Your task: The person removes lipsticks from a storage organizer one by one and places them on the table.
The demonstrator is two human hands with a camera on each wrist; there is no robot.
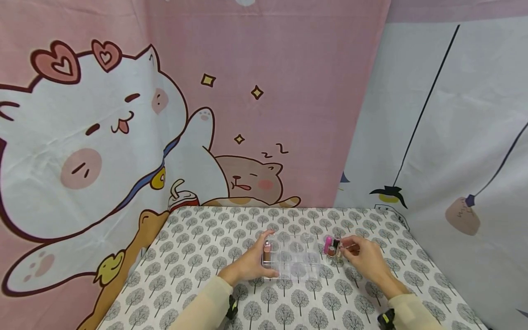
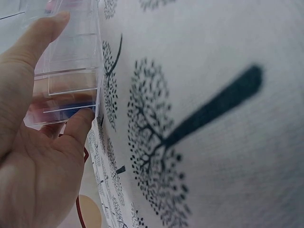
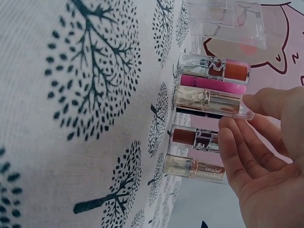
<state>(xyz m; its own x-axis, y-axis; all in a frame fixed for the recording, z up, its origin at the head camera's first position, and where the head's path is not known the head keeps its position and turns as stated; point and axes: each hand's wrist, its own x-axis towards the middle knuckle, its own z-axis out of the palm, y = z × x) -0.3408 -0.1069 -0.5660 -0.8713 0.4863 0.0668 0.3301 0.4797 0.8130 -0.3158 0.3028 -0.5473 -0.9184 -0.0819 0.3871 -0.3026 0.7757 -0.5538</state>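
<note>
My left hand (image 1: 249, 263) grips the left end of a clear compartment organizer (image 1: 299, 276) on the table, thumb at the near side and fingers at the far side. A tube with a pink top and brown body (image 1: 267, 253) stands in its left end compartment. To the organizer's right is a cluster of lip tubes, with my right hand (image 1: 367, 261) over it. In the right wrist view, thumb and finger pinch the top of a gold lip tube (image 3: 209, 99). Beside it stand a pink tube (image 3: 213, 84), a red-brown lipstick (image 3: 235, 72), and several others, one marked lip gloss tube (image 3: 180, 166).
A cloth with a tree print (image 1: 268, 295) covers the table. Behind it hangs a pink curtain (image 1: 305, 91) with cartoon cats, and a pale curtain (image 1: 433, 137) hangs at the right.
</note>
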